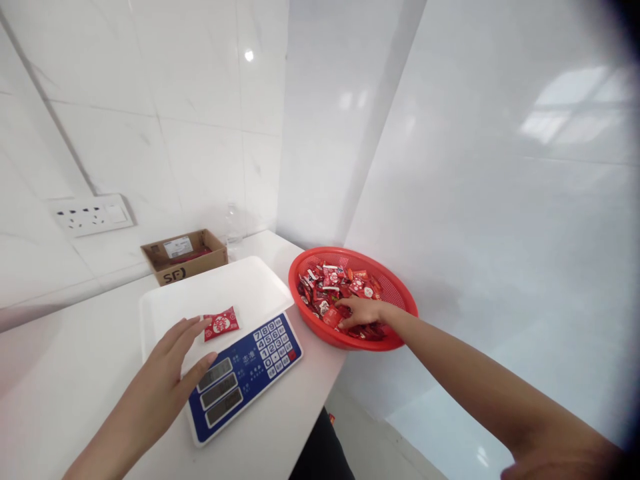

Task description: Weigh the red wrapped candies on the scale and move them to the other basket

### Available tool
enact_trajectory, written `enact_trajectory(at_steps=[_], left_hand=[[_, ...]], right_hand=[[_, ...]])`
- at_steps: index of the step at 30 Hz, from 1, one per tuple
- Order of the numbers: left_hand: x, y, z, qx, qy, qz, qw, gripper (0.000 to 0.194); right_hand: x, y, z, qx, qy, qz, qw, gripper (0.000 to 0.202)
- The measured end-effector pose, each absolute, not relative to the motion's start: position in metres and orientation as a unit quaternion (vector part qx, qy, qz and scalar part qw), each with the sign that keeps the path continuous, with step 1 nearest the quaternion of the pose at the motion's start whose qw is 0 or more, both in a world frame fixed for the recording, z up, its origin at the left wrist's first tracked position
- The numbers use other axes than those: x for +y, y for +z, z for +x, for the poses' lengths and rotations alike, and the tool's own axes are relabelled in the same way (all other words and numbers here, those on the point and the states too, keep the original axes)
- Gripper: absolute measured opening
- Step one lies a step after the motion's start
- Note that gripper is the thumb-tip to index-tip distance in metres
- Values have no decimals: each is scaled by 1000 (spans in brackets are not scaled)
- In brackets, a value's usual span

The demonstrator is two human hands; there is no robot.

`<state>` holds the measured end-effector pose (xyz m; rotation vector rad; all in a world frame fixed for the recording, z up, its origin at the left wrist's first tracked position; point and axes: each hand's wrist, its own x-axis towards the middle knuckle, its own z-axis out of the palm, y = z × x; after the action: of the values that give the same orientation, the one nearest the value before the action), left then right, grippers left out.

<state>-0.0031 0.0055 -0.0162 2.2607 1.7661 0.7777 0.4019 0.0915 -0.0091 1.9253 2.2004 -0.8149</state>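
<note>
The right forearm (500, 393) is closest to the camera, coming in from the bottom right corner and stretching out over the edge of the counter. Follow it up and the right hand (364, 311) is down inside a red basket (395, 283), palm down on a heap of small red packets (340, 283). The fingers point left and curl loosely into the pile, touching packets, but honestly you can't tell if they've pinched one yet or are just resting on top. The basket sits right at the counter's right edge, just beside the scale.

The left hand (167, 370) comes up from the bottom left and lies flat over the front of a scale (225, 347). Fingers are spread apart and straight, not gripping anything. The thumb sits at the edge of the blue panel (250, 373), by the small display windows, while the fingertips (193, 325) reach onto the white weighing tray (215, 287). One single red packet (221, 323) lies on that tray, near its front edge just above the number keys. It's just past the tip of the forefinger, so close it may be touching, hard to say either way. It lies flat, slightly tilted.

Further back there's an open cardboard box (185, 255) against the tiled wall, and a white wall socket (93, 214) off to the left above the counter (65, 373).
</note>
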Motion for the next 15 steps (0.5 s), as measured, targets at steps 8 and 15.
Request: enact_trajectory(at_steps=[8,15], left_hand=[[5,-16,-5,581,262,767,79,50],[5,-14,-2,578,261,769,82,48]], right_hand=[[95,5,388,718,-212,663,-20,15],[116,49,371,690,-155,684,-179,16]])
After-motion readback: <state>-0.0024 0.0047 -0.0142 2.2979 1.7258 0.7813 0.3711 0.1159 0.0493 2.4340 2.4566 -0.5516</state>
